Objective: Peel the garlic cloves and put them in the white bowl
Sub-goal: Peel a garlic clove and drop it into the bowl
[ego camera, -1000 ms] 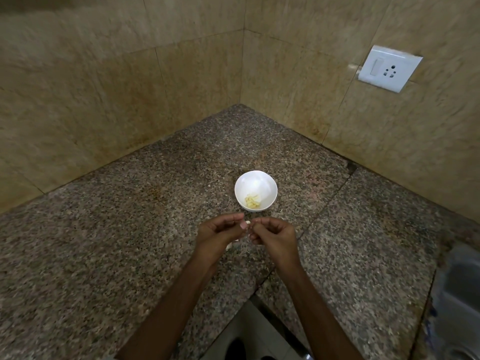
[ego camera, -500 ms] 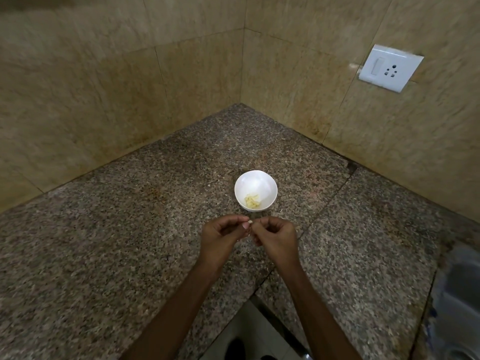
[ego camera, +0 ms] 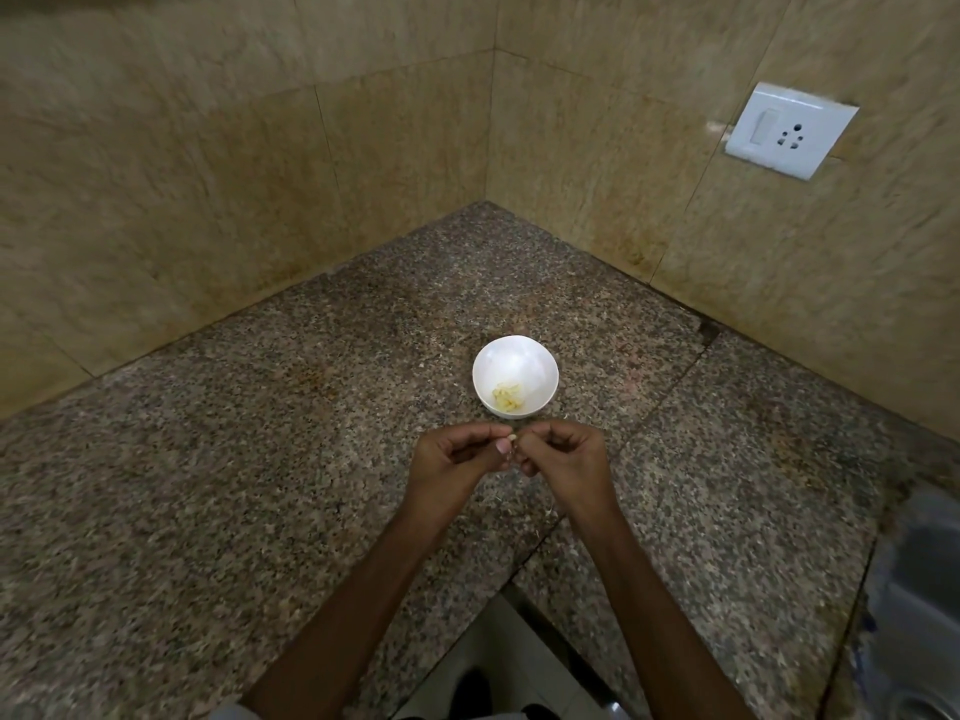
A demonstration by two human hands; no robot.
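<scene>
A small white bowl [ego camera: 515, 356] stands on the granite counter with several pale peeled garlic cloves [ego camera: 507, 397] in its near side. Just in front of the bowl, my left hand [ego camera: 451, 462] and my right hand [ego camera: 566, 462] meet fingertip to fingertip above the counter. Both pinch one small garlic clove [ego camera: 512, 438], of which only a pale tip shows between the thumbs. The rest of the clove is hidden by my fingers.
The speckled granite counter [ego camera: 260, 485] fills a corner between tan tiled walls. A white switch and socket plate [ego camera: 789, 129] sits on the right wall. A steel sink [ego camera: 919, 589] lies at the far right, and the counter's front edge [ego camera: 511, 574] notches in near my arms.
Both hands have stayed together in front of the bowl, with only small finger shifts on the clove. The bowl has not moved.
</scene>
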